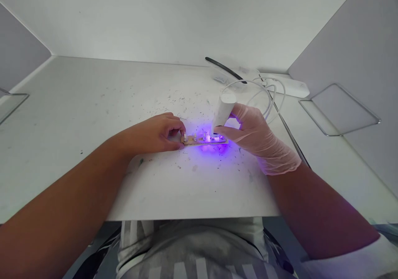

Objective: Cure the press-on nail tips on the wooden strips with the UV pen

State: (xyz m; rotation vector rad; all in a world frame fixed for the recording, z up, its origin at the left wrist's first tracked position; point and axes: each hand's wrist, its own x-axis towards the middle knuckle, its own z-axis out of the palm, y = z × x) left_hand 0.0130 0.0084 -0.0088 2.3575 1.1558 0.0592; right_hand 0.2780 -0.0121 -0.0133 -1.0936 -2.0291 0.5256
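Observation:
My bare left hand (164, 134) pinches the left end of a narrow strip (199, 139) that lies on the white table. Small clear pieces stand in a row along this strip; what they are I cannot make out. My right hand (253, 132), in a thin translucent glove, is closed around a white handheld UV lamp (224, 109). The lamp tilts with its lower end just over the strip's right half. Violet light from it falls on the strip and the tabletop around it. A white cable runs from behind the lamp toward the back right.
Dark specks are scattered over the white tabletop (168, 183). At the back right lie a black-edged clear item (226, 69), a white power strip (287, 85) and looped white cable (281, 98). A wire frame (340, 109) stands at the right panel, another wire frame (15, 105) at far left.

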